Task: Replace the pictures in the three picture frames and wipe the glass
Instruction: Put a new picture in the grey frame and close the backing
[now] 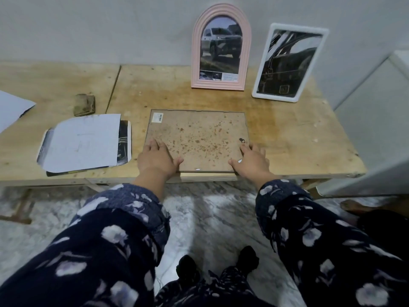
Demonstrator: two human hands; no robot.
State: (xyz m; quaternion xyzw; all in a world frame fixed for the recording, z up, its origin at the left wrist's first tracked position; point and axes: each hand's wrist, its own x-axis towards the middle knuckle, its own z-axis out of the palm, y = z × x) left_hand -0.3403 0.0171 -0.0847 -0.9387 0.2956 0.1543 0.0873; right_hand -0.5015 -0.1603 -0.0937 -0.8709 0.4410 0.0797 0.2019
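Picture frame lies face down at the front edge of the surface, backing board up, long axis running left to right. Left hand rests on its near-left corner, right hand on its near-right corner; each grip is spread flat, fingers pressing the board, thumbs along the near edge, neither curled round anything. The frame sits directly ahead, equally near both hands. Paper stack lies just beside on the left; bare wood to the right offers room. Pink arched frame and white frame stand behind, well apart.
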